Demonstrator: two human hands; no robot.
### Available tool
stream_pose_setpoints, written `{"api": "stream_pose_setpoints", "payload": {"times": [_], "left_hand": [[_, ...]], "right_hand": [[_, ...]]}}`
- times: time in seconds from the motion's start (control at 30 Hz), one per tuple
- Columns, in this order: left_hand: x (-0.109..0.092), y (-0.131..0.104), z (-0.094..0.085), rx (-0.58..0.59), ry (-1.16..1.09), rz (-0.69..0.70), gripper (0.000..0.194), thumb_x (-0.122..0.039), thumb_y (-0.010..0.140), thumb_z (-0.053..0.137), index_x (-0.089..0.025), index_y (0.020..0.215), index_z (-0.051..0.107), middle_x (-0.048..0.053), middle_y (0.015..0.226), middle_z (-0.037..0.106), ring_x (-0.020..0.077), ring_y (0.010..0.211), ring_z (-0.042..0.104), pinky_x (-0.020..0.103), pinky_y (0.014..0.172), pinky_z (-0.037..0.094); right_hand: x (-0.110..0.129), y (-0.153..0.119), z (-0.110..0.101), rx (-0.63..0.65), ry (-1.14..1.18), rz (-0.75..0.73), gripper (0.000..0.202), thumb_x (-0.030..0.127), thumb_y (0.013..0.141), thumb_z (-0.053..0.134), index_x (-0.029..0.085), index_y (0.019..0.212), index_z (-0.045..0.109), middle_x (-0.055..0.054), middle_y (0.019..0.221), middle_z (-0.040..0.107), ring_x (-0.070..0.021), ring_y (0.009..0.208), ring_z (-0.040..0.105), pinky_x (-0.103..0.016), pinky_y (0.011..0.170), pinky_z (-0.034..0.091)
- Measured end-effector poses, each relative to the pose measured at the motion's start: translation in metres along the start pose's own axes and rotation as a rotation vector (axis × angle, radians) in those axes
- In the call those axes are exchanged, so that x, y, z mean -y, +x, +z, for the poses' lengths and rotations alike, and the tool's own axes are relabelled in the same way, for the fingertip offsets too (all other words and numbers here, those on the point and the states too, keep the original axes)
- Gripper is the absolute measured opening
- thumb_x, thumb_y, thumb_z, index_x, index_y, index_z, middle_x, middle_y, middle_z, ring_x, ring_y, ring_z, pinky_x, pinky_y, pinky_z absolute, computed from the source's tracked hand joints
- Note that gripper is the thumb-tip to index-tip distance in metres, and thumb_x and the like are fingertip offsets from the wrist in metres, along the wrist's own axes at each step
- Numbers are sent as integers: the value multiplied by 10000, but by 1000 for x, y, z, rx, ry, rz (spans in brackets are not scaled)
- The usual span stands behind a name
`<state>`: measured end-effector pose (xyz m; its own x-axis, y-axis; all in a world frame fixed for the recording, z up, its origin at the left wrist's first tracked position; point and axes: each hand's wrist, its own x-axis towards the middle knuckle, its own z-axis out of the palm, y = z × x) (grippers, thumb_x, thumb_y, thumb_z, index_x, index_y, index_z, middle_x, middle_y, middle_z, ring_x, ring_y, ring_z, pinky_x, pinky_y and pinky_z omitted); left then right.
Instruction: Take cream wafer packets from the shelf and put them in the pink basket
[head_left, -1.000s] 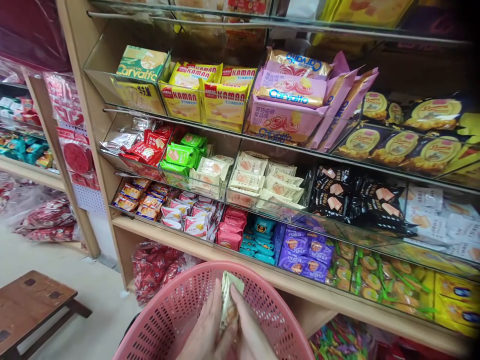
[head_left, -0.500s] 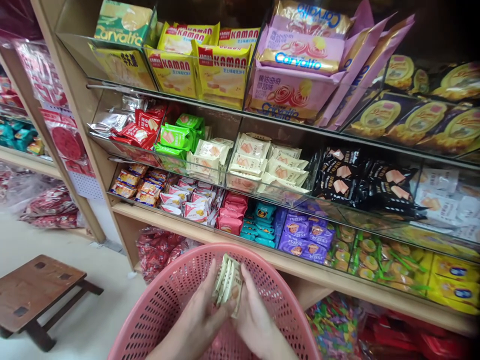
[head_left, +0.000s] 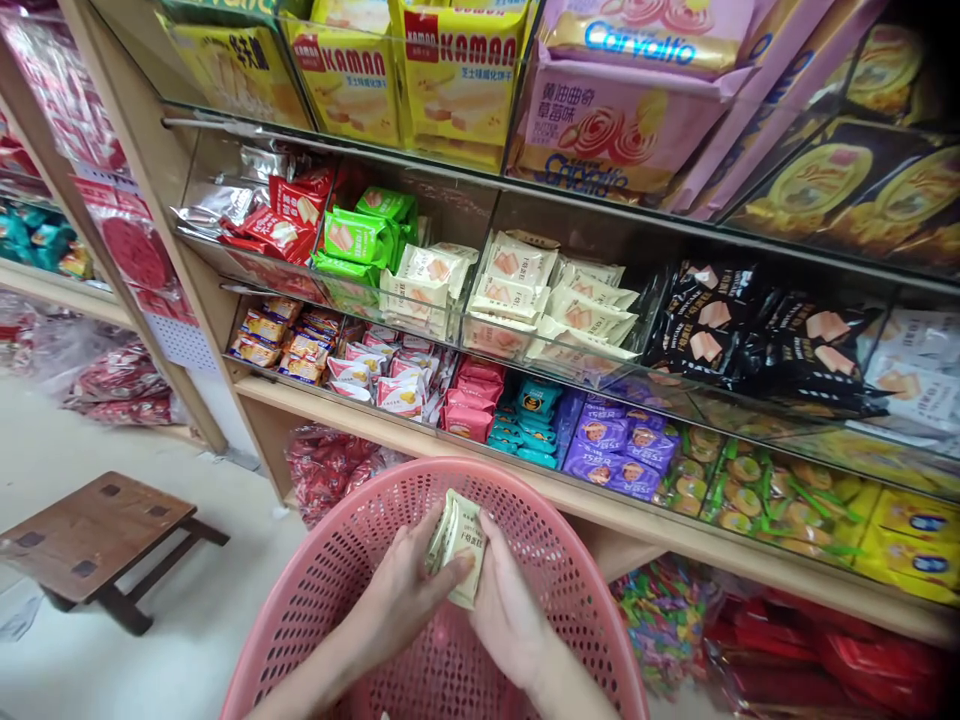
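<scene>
Both forearms come up from the bottom edge of the view and meet over the round pink perforated plastic basket [head_left: 330, 600], wrists close together and bent slightly inward. The left hand [head_left: 401, 600] lies palm toward the right, its thumb stretched across the front of a small stack of cream-coloured foil snack packets [head_left: 457, 540], its fingers curled round the stack's left side. The right hand [head_left: 508, 612] mirrors it, fingers folded against the right side and back of the packets. Neither hand is spread: both are pressed in on the stack from opposite sides, holding it between them. The packets stand nearly upright, tilted a little to the left, their edges fanned, raised above the basket's floor and inside its rim, near the far side.

Beyond the basket stands a wooden shelf unit [head_left: 420, 445] with clear dividers. On its middle tier, matching cream packets [head_left: 517, 290] fill one compartment, with green packets [head_left: 360, 240] and red packets [head_left: 289, 215] to their left and black packets [head_left: 720, 330] to their right. A low dark wooden stool [head_left: 97, 525] sits on the pale floor at the left.
</scene>
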<state>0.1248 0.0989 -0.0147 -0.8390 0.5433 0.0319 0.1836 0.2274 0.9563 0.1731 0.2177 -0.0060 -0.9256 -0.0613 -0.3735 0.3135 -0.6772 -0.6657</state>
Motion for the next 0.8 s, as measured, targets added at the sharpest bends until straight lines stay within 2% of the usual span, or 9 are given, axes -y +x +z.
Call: {"api": "stream_pose_setpoints", "payload": {"times": [0.1,0.2,0.33,0.43,0.6,0.7,0.8], "left_hand": [[-3,0,1,103,-86,0,531,-403,784,532,-173,1255,445,76,1022,637,224,927,571,327,797,453],[-4,0,1,205,-219,-20,490,-393,795,536,-158,1217,454,62,963,634,196,870,576,295,732,465],[-7,-2,-7,300,-375,-75,560,-355,747,612,-179,1245,427,70,1041,597,194,927,553,312,777,461],[-8,-7,-20,373,-419,-132,603,-326,730,630,-200,1275,404,70,1058,591,189,940,547,323,794,463],[-2,-22,-39,620,-250,-213,587,-283,731,606,-230,1279,401,48,993,632,197,868,581,309,720,483],[5,-34,-41,810,-97,-246,538,-257,679,631,-238,1199,492,37,955,658,224,851,601,313,696,481],[13,-46,-36,964,-2,-240,437,-283,630,655,-251,1062,599,24,918,671,248,834,611,331,677,482]], "right_hand": [[-4,-2,-3,-34,-21,40,546,625,768,421,195,1045,611,-39,807,693,-156,656,588,-233,517,358],[-7,-7,-1,-55,-12,39,501,591,783,432,200,1047,602,-34,852,687,-154,711,591,-228,531,366],[-8,-17,0,-81,9,21,462,529,798,461,203,1110,558,-39,990,660,-166,849,591,-269,684,424],[-8,-26,-12,-210,-31,4,438,482,775,528,219,1126,529,-36,1120,612,-176,1002,554,-304,816,412],[-5,-37,-49,-399,-25,-27,471,459,729,593,266,1145,489,-41,1230,543,-174,1178,453,-341,956,340],[-6,-43,-65,-414,-14,-41,452,425,721,611,263,1127,497,-49,1217,551,-181,1181,457,-353,970,338],[-10,-47,-71,-417,-37,-26,446,370,711,635,248,1119,501,-55,1210,555,-188,1178,462,-363,983,333]]}}
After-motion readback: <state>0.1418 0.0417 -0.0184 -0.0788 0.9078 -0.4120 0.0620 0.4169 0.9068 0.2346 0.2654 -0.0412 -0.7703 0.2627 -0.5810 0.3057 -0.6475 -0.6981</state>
